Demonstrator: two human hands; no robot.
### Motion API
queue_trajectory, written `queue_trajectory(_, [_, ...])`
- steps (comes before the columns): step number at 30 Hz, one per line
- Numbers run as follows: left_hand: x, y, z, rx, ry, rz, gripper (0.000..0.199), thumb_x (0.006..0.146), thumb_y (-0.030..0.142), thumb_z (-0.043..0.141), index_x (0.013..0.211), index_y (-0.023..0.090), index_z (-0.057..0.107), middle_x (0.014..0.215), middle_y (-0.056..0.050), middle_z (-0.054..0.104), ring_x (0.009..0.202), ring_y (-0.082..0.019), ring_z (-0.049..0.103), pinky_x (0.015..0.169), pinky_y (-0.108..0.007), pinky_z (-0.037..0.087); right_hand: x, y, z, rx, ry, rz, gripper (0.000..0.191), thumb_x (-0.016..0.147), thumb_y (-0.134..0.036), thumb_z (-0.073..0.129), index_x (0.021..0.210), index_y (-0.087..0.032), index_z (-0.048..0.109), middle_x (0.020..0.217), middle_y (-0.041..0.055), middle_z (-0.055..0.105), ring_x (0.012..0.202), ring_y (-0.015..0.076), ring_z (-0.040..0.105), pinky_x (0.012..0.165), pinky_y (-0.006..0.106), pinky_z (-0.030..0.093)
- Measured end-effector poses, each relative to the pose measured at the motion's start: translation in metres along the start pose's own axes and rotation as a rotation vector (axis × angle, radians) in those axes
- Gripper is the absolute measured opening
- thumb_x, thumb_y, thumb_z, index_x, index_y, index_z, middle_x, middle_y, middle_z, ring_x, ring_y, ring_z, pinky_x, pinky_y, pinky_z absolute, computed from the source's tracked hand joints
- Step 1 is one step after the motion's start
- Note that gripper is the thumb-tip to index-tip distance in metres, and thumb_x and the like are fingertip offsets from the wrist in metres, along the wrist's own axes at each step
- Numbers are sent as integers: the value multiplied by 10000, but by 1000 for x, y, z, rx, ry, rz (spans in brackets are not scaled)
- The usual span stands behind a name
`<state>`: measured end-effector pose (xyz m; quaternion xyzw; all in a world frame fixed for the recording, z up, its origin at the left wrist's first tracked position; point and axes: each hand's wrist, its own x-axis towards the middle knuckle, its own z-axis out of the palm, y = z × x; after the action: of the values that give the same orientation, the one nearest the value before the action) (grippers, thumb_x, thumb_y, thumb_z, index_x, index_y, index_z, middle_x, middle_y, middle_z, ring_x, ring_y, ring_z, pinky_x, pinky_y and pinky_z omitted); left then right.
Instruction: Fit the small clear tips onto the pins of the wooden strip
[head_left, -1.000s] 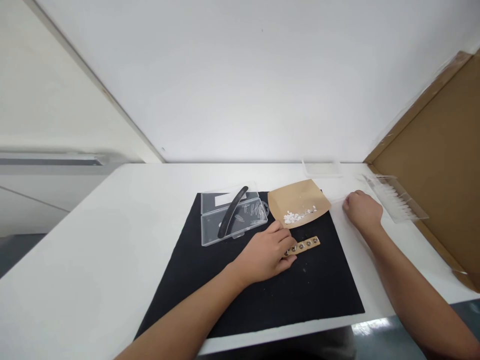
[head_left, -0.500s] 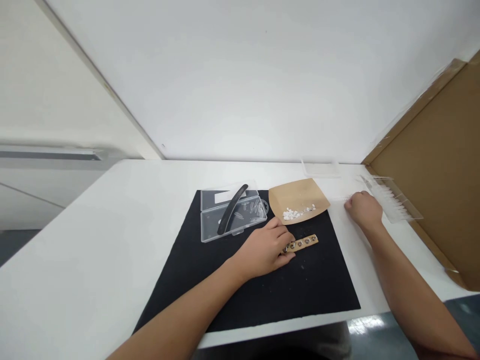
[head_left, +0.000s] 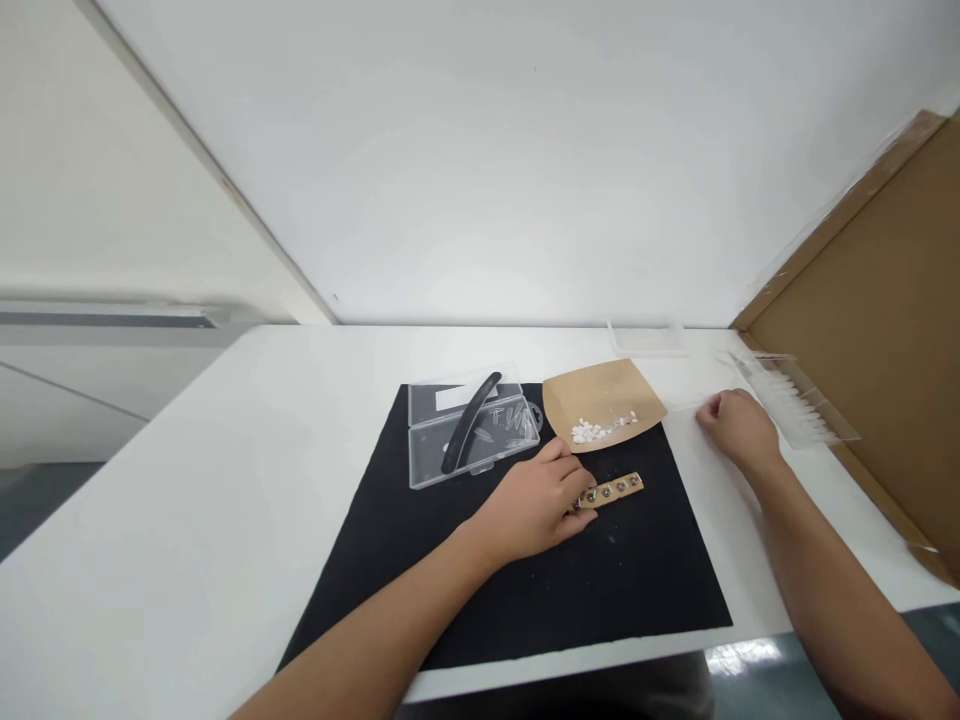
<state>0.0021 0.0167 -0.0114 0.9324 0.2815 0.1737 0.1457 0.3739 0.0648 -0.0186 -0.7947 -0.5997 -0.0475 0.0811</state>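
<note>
My left hand (head_left: 541,500) rests on the black mat (head_left: 570,600), its fingers closed over the left end of a narrow tan strip (head_left: 621,486). A row of several small round metal pieces sits on that strip; the covered end is hidden. Off the mat to the right, my right hand (head_left: 739,428) lies on the white table with its fingers curled. A faint, thin, pale shape shows at its fingertips, too indistinct to name. Just beyond my left hand stands a brown paper tray (head_left: 600,385) with small white pieces (head_left: 589,431) in it.
On the mat lies an open clear plastic case (head_left: 435,470) with clear nail tips (head_left: 517,417) inside and a black curved nail file (head_left: 471,424) across it. Clear packaging with white pointed tips (head_left: 795,405), a clear lid (head_left: 649,342) and a cardboard panel (head_left: 877,330) stand at right.
The whole view has shifted slightly. My right hand has drawn a little to the right and nearer to me; my left hand keeps its hold on the strip.
</note>
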Motion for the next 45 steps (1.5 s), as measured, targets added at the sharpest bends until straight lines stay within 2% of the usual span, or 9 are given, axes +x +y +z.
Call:
queue_trajectory(5, [0, -1, 0, 7, -1, 4, 242, 974, 377, 729, 1125, 193, 691, 1007, -77, 721, 1110, -290, 598, 843, -357, 548, -4, -5, -11, 140, 13, -54, 174, 875, -351, 573, 774, -224, 633, 923, 79, 717, 804, 220, 645, 667, 319, 441])
queue_trajectory(7, [0, -1, 0, 17, 23, 18, 298, 973, 442, 728, 1120, 184, 699, 1011, -84, 720, 1085, -294, 602, 827, -366, 548, -8, -10, -19, 225, 29, -94, 147, 872, -352, 585, 800, -231, 628, 932, 61, 720, 822, 214, 646, 702, 314, 459])
queue_trajectory(10, [0, 1, -2, 14, 120, 37, 413, 955, 558, 720, 1093, 169, 716, 1013, -99, 715, 1008, -285, 607, 799, -377, 549, -18, -24, -33, 527, 30, -178, 148, 884, -367, 606, 820, -234, 614, 873, 35, 689, 776, 199, 612, 709, 309, 463])
queue_trajectory(15, [0, 8, -6, -47, 359, 49, 236, 1029, 381, 649, 1107, 168, 710, 1000, -93, 743, 965, -237, 646, 845, -367, 540, -52, -61, -39, 1065, -240, -313, 312, 1011, -516, 573, 871, -237, 556, 692, -38, 487, 610, 139, 445, 587, 272, 386])
queue_trajectory(20, [3, 13, -6, -176, 533, 80, 184, 996, 282, 705, 1155, 192, 686, 1020, -76, 774, 953, -216, 700, 872, -379, 524, -89, -95, -36, 1313, -393, -451, 331, 1036, -519, 601, 889, -226, 560, 751, -26, 480, 639, 133, 417, 597, 273, 368])
queue_trajectory(24, [7, 17, -5, -324, 599, 80, 209, 952, 266, 765, 1137, 205, 690, 996, -58, 789, 928, -209, 724, 894, -384, 531, -103, -105, -39, 1311, -402, -513, 244, 1056, -412, 593, 896, -236, 541, 793, -22, 475, 678, 140, 427, 627, 280, 377])
queue_trajectory(31, [9, 24, -3, -481, 568, 58, 156, 917, 247, 817, 1036, 201, 728, 913, -34, 792, 833, -169, 712, 843, -336, 537, -104, -110, -45, 1127, -270, -693, 106, 982, -211, 620, 890, -237, 577, 827, -12, 523, 699, 139, 479, 630, 284, 387])
queue_trajectory(37, [10, 25, -1, -482, 579, 66, 69, 946, 173, 779, 992, 196, 733, 884, -12, 786, 781, -135, 678, 790, -304, 516, -105, -112, -42, 1090, -233, -739, 96, 966, -197, 637, 894, -235, 585, 826, -12, 540, 703, 134, 495, 620, 278, 396])
queue_trajectory(45, [9, 24, -3, -375, 569, 74, 33, 985, 155, 691, 986, 182, 672, 869, -35, 742, 811, -162, 659, 799, -325, 531, -102, -107, -42, 1057, -242, -777, 55, 997, -210, 656, 953, -240, 646, 847, -2, 586, 733, 139, 543, 649, 286, 450])
